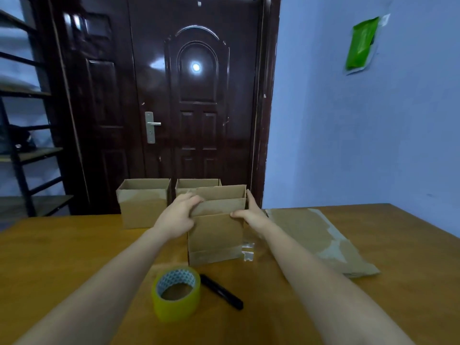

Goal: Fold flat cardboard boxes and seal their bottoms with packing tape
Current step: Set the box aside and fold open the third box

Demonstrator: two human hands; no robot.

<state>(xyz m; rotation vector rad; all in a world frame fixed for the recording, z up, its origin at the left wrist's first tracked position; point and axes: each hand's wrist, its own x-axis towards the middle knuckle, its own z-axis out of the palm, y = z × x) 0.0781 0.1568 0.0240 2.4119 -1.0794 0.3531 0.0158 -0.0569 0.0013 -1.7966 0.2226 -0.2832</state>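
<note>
An upright brown cardboard box (215, 235) stands open-topped on the wooden table (74, 250), with tape along its lower edge and a loose tape end at its right corner. My left hand (178, 216) grips the box's upper left edge, fingers curled over the rim. My right hand (250, 212) holds the upper right corner, thumb on the front face and fingers along the side. A roll of yellowish packing tape (176, 292) lies in front of the box. A stack of flat cardboard boxes (318, 237) lies to the right.
Two more assembled boxes, one at left (143, 202) and one behind (196, 186), stand at the table's far edge. A black marker (221, 291) lies beside the tape roll. A dark door (174, 95) is behind the table and metal shelving (22, 145) stands at left.
</note>
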